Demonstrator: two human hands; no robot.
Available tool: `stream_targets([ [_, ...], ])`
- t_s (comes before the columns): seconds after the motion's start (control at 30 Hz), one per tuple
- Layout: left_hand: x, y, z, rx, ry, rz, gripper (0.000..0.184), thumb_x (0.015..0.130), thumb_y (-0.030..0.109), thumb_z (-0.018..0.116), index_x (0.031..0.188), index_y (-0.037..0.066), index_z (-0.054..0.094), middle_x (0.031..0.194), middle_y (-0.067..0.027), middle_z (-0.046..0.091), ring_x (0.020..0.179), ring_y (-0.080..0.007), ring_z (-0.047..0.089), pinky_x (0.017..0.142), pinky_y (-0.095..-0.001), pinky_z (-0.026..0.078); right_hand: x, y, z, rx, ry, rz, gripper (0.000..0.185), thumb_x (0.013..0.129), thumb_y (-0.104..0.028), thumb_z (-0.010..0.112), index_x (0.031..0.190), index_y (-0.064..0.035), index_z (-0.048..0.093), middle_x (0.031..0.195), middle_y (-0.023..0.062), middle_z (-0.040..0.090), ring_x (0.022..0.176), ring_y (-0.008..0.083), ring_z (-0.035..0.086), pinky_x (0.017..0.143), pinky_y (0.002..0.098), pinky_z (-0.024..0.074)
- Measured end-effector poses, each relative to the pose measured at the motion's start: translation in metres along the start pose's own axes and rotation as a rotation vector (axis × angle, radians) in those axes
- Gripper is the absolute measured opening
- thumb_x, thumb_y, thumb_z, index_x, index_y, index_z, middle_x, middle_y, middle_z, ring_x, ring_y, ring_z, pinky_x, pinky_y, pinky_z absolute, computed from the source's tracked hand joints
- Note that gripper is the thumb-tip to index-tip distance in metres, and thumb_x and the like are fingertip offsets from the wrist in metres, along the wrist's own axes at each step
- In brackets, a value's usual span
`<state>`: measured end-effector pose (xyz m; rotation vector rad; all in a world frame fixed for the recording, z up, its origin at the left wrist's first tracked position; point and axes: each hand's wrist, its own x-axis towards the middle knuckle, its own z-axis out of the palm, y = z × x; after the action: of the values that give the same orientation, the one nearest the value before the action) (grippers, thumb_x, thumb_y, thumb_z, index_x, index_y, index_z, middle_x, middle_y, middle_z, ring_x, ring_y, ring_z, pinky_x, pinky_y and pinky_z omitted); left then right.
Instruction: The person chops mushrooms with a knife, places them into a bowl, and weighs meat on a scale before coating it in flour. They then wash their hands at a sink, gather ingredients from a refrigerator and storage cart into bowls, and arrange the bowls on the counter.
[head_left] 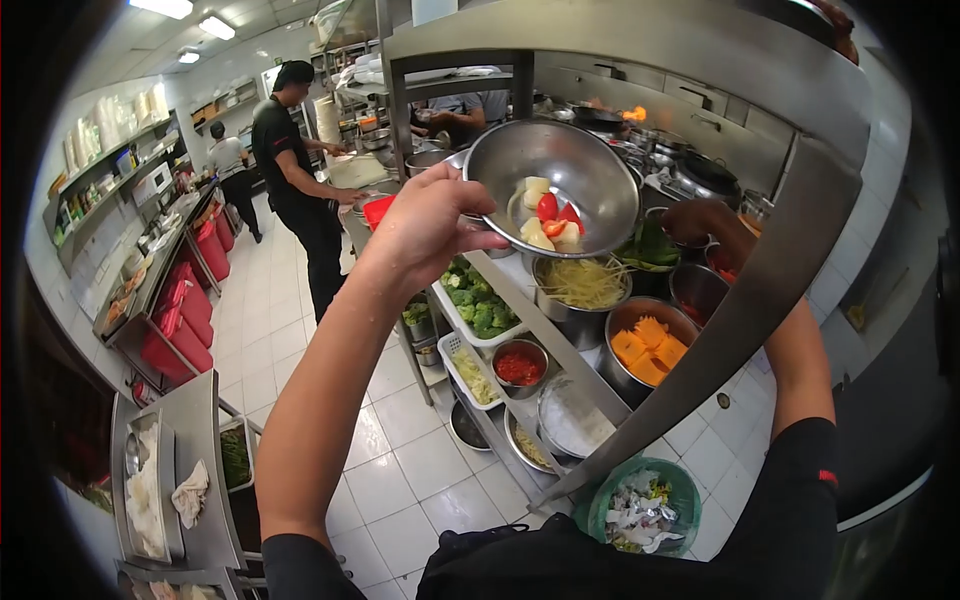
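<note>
My left hand (430, 220) grips the rim of a steel mixing bowl (610, 190), raised and tilted towards me. Inside it are pale chunks (535, 232) and red pieces (548, 206), some of which look like cut chilli or tomato. Over on the right, my right hand (705, 220) reaches behind the slanted metal post, beside green leaves (650, 248) in a pot. Its fingers are in shadow and partly hidden. Below the bowl stand a pot of yellow-green shreds (583, 284) and a pot of orange carrot slices (650, 345).
The metal post (740, 300) crosses in front of my right forearm. Broccoli (480, 300) and a pot of red sauce or chopped food (520, 365) sit on the lower shelf. A green waste bin (690, 510) stands below. Flames (634, 114) show at the stove; a co-worker (290, 170) stands left.
</note>
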<state>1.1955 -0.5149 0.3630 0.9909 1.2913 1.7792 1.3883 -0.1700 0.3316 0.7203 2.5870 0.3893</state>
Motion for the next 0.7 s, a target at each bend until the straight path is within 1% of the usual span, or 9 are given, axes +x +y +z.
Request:
stream_targets([
  [0.07,0.003,-0.003,-0.001,-0.01,-0.007,-0.002,0.015,0.077,-0.003,0.054,0.088,0.0,0.045,0.087,-0.0099,0.051,0.071,-0.0191,0.061,0.061,-0.0279,0.058,-0.023,-0.02,-0.018,0.109,-0.018,0.069,0.031,0.073,-0.013,0.053,0.101,-0.0034,0.062,0.088,0.0172,0.064,0.082,0.0308,0.062,0.072,0.0412,0.0469],
  [0.17,0.006,-0.008,-0.002,-0.005,-0.019,-0.04,0.014,0.077,-0.002,0.053,0.086,0.002,0.043,0.086,-0.01,0.051,0.07,-0.0195,0.061,0.061,-0.0279,0.058,-0.013,-0.009,0.006,0.209,0.241,-0.092,0.032,0.071,-0.011,0.055,0.101,-0.0029,0.061,0.089,0.0182,0.063,0.083,0.0311,0.062,0.073,0.0418,0.0468],
  [0.27,0.008,-0.009,-0.002,-0.001,-0.03,-0.039,0.014,0.077,-0.001,0.053,0.086,0.002,0.043,0.086,-0.0098,0.051,0.069,-0.0192,0.061,0.062,-0.0279,0.058,-0.006,-0.008,0.006,0.208,0.228,-0.067,0.031,0.07,-0.009,0.057,0.101,-0.0038,0.062,0.09,0.0185,0.063,0.084,0.0324,0.062,0.074,0.0426,0.0467],
  [0.37,0.009,-0.009,0.003,0.016,-0.036,-0.044,0.014,0.077,-0.001,0.053,0.086,0.003,0.042,0.085,-0.0095,0.051,0.068,-0.0187,0.061,0.062,-0.0282,0.058,0.0,-0.004,0.012,0.239,0.272,-0.006,0.028,0.071,-0.011,0.058,0.098,-0.0036,0.062,0.089,0.0193,0.063,0.085,0.0344,0.061,0.075,0.0426,0.0468],
  [0.47,0.013,-0.01,0.005,0.02,-0.023,-0.047,0.014,0.077,-0.001,0.053,0.085,0.003,0.042,0.085,-0.0095,0.051,0.068,-0.0185,0.06,0.063,-0.0288,0.058,-0.007,-0.003,0.016,0.329,0.345,-0.163,0.024,0.072,-0.011,0.058,0.094,-0.0028,0.063,0.087,0.0217,0.062,0.084,0.0366,0.061,0.075,0.0433,0.0467],
  [0.57,0.014,-0.013,0.012,0.001,-0.03,-0.048,0.014,0.076,-0.001,0.053,0.085,0.003,0.043,0.085,-0.0096,0.051,0.067,-0.0186,0.06,0.063,-0.0293,0.058,-0.002,0.002,0.02,0.236,0.362,-0.076,0.022,0.072,-0.011,0.058,0.092,-0.0025,0.064,0.086,0.0222,0.062,0.082,0.0362,0.061,0.076,0.0427,0.0466],
  [0.63,0.015,-0.014,0.016,0.001,-0.044,-0.045,0.015,0.075,-0.002,0.054,0.084,0.003,0.043,0.085,-0.0095,0.05,0.066,-0.0189,0.06,0.062,-0.0299,0.059,0.016,0.02,0.036,0.159,0.414,-0.092,0.022,0.072,-0.01,0.057,0.092,-0.0029,0.064,0.084,0.0222,0.062,0.081,0.0356,0.06,0.075,0.0424,0.0467],
  [0.67,0.014,-0.014,0.017,-0.001,-0.042,-0.052,0.015,0.075,-0.002,0.054,0.084,0.003,0.043,0.085,-0.0095,0.05,0.066,-0.0191,0.061,0.062,-0.03,0.059,0.018,0.016,0.035,0.121,0.438,-0.103,0.022,0.072,-0.01,0.057,0.091,-0.0031,0.064,0.084,0.0222,0.062,0.081,0.0353,0.06,0.075,0.0422,0.0468],
  [0.7,0.015,-0.013,0.019,-0.001,-0.041,-0.059,0.015,0.075,-0.002,0.054,0.084,0.003,0.043,0.085,-0.0095,0.05,0.066,-0.0193,0.061,0.061,-0.03,0.059,0.019,0.016,0.031,0.11,0.415,-0.083,0.021,0.073,-0.014,0.056,0.089,-0.0052,0.066,0.083,0.0199,0.063,0.079,0.0327,0.062,0.072,0.0403,0.0479],
])
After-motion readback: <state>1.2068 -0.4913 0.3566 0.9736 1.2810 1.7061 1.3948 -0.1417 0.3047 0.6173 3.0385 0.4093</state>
